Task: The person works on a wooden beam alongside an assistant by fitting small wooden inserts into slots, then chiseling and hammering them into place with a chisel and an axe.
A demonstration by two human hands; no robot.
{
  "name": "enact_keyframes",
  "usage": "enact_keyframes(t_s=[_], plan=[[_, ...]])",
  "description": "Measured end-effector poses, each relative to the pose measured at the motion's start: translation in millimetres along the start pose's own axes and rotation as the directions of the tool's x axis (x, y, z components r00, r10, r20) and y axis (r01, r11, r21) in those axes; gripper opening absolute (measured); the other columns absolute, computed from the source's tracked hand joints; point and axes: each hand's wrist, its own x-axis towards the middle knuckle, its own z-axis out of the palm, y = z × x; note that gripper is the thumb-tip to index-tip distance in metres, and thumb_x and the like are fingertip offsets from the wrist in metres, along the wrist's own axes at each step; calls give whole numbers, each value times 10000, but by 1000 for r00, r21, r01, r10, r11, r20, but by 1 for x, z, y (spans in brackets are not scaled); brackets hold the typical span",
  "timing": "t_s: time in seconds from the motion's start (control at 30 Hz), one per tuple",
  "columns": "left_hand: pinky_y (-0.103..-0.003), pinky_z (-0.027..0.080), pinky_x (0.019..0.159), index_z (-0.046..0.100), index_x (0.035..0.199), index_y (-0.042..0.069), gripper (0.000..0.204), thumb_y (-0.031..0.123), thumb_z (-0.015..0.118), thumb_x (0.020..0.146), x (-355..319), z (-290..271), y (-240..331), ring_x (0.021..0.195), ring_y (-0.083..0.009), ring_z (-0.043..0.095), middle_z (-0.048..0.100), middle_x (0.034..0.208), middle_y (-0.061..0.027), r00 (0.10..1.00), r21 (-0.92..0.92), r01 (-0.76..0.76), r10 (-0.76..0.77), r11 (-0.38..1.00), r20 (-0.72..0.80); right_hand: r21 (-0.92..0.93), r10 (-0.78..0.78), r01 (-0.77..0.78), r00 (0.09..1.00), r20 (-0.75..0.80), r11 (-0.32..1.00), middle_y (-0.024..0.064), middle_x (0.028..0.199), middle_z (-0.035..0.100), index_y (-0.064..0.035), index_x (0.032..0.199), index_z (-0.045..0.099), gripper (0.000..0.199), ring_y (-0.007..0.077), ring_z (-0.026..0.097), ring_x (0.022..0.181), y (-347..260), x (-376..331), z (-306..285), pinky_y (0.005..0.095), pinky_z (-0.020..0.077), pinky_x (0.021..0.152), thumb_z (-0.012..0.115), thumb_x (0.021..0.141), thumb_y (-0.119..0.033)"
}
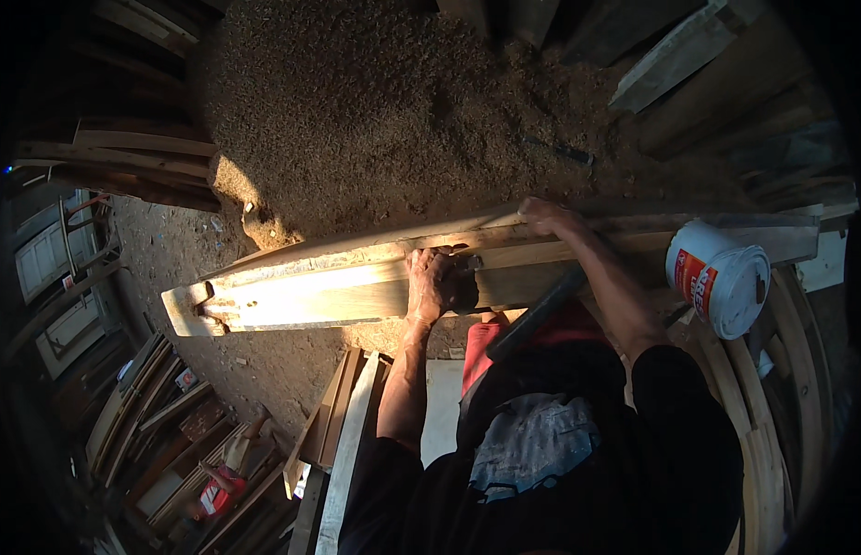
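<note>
A long pale wooden board lies across a wooden bench, with sunlight on its left part. My left hand rests on the board, its fingers curled over toward the far edge. Beside those fingers is a small dark piece, too shadowed to name. Farther right, my right hand is closed at the far edge of the bench, by a thin wooden strip; what it grips is hidden. A dark straight bar slants between my right forearm and my lap.
A white bucket with a red label stands at the bench's right end. Beyond the bench is a heap of wood shavings. Stacked planks lie left, with more lumber near my left arm. Another person is at lower left.
</note>
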Motion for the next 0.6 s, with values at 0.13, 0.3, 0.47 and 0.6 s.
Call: enact_keyframes(t_s=[0.13,0.3,0.47,0.6], plan=[[-471,371,973,682,1107,85,396,111,763,720,-2,-6,5,1014,-343,549,669,1074,-103,994,-71,106,-107,992,-9,50,7,-10,998,62,999,200,1200,680,-28,1087,710,314,376,661,1098,-10,-1,-8,469,537,926,710,793,-138],[-366,486,782,617,1286,74,460,123,729,842,13,-21,-11,872,-235,623,716,961,-82,983,-380,136,-77,915,167,273,57,-6,982,-179,962,191,1256,664,-54,1204,692,430,370,644,1134,-15,-4,-7,459,517,973,738,802,-200],[-307,527,654,538,1387,64,462,113,682,950,39,-28,-8,872,-194,697,736,1126,-113,846,-703,533,-302,471,439,40,-37,44,988,-152,998,171,1298,650,-66,1294,644,465,368,619,1179,53,21,36,444,494,1017,678,891,-296],[-383,552,889,541,1380,77,411,243,605,1010,29,-52,-39,1107,-273,679,680,1251,-174,965,-266,260,-259,928,41,54,-52,56,996,-74,997,212,1172,688,-61,1264,667,539,359,652,1110,4,25,11,462,507,942,489,995,-493]])
